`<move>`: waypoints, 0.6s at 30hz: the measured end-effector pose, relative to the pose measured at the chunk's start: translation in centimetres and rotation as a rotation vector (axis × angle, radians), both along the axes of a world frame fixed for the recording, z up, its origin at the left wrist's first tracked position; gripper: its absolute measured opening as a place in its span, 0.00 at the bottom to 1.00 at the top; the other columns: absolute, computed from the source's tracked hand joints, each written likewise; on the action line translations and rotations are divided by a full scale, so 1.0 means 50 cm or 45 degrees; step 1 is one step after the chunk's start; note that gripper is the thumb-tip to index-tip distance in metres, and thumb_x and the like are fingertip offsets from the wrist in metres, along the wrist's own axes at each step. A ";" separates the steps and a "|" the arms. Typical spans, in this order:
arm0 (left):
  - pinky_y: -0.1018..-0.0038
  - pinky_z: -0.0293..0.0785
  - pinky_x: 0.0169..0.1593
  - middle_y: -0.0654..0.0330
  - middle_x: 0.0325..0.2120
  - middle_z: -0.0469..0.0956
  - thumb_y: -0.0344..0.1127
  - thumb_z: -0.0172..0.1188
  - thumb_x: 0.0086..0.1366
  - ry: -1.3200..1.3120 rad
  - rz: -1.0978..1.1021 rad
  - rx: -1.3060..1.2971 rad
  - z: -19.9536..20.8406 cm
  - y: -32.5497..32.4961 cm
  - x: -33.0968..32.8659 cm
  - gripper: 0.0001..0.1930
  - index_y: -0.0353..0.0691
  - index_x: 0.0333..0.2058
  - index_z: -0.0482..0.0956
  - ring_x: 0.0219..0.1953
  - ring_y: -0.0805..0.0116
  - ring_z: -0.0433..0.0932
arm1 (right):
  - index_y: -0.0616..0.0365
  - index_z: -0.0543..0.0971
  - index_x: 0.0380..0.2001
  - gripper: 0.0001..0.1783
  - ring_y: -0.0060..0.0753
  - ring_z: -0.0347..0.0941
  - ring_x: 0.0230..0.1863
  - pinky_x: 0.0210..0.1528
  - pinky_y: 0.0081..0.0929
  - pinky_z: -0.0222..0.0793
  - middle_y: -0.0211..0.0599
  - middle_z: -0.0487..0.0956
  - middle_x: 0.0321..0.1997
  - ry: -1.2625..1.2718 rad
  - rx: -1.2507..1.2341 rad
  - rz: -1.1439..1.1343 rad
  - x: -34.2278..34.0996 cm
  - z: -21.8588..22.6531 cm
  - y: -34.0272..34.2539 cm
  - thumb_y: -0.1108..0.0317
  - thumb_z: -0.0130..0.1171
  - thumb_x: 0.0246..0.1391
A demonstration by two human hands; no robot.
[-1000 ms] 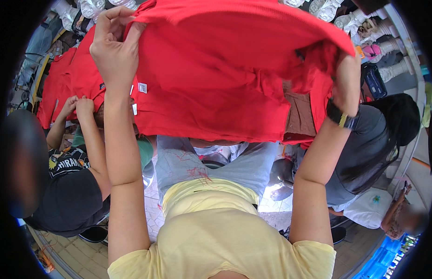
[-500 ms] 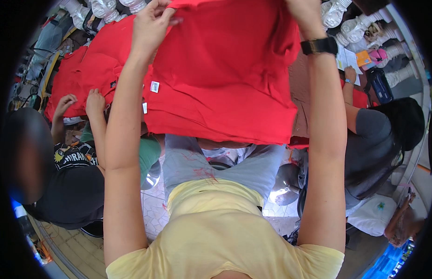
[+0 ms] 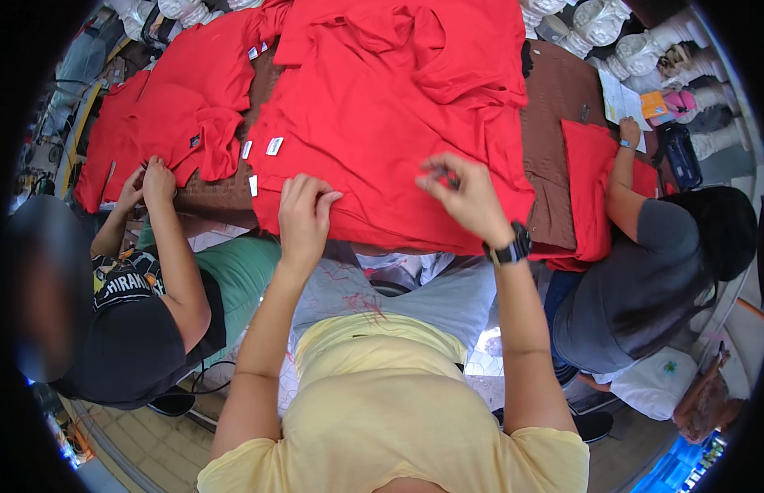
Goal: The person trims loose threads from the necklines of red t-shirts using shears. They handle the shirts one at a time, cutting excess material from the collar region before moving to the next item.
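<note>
A red shirt [image 3: 382,123] lies spread on top of other red garments in front of me, its near edge by my lap. Over its near left part is my left hand [image 3: 304,222], fingers bent and drawn together; whether a bit of cloth or thread is between them is hidden. My right hand [image 3: 472,201], with a dark watch at the wrist, hovers above the near right part. Its fingers are curled, with the thumb and forefinger slightly apart, and a small dark thing shows within them, too small to name. White labels [image 3: 273,146] sit at the stack's left edge.
The table has a brown cover [image 3: 550,148]. On the left, a person's hands [image 3: 147,181] work at another red garment [image 3: 184,115]. At right, another person's hand [image 3: 630,130] rests on papers beside a red cloth [image 3: 587,172] and a dark blue pouch [image 3: 679,156]. White ornate balusters line the far side.
The red shirt, held up by both hands before, now lies down on the stack. My hands have let go of its far part and come back toward me.
</note>
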State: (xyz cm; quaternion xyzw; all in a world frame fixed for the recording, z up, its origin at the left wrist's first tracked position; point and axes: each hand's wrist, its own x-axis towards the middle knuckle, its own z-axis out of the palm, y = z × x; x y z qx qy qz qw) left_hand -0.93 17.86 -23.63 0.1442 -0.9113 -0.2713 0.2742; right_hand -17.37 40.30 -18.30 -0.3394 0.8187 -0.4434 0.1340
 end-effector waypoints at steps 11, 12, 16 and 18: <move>0.61 0.73 0.48 0.55 0.35 0.79 0.25 0.66 0.57 -0.061 -0.401 0.164 0.056 0.107 0.055 0.07 0.37 0.36 0.83 0.40 0.54 0.76 | 0.62 0.78 0.49 0.19 0.28 0.73 0.24 0.28 0.27 0.68 0.39 0.81 0.29 -0.175 -0.095 -0.210 0.221 -0.092 0.082 0.72 0.69 0.53; 0.62 0.72 0.49 0.55 0.36 0.78 0.25 0.67 0.56 -0.068 -0.317 0.045 0.051 0.095 0.029 0.07 0.37 0.35 0.83 0.41 0.54 0.75 | 0.62 0.78 0.49 0.20 0.26 0.74 0.25 0.29 0.26 0.69 0.38 0.81 0.30 -0.064 -0.157 -0.218 0.220 -0.116 0.073 0.72 0.69 0.53; 0.62 0.70 0.48 0.56 0.34 0.77 0.26 0.68 0.53 -0.054 -0.341 -0.089 0.009 0.048 -0.024 0.08 0.37 0.33 0.82 0.41 0.55 0.73 | 0.62 0.78 0.48 0.20 0.40 0.79 0.35 0.37 0.33 0.75 0.44 0.79 0.35 0.125 -0.111 -0.290 0.222 -0.103 0.030 0.72 0.69 0.52; 0.61 0.70 0.46 0.58 0.33 0.76 0.27 0.68 0.54 -0.094 -0.370 -0.073 0.013 0.042 -0.029 0.06 0.38 0.31 0.81 0.39 0.56 0.73 | 0.60 0.78 0.48 0.19 0.42 0.78 0.36 0.36 0.35 0.74 0.44 0.77 0.35 0.146 -0.096 -0.336 0.223 -0.103 0.019 0.70 0.69 0.52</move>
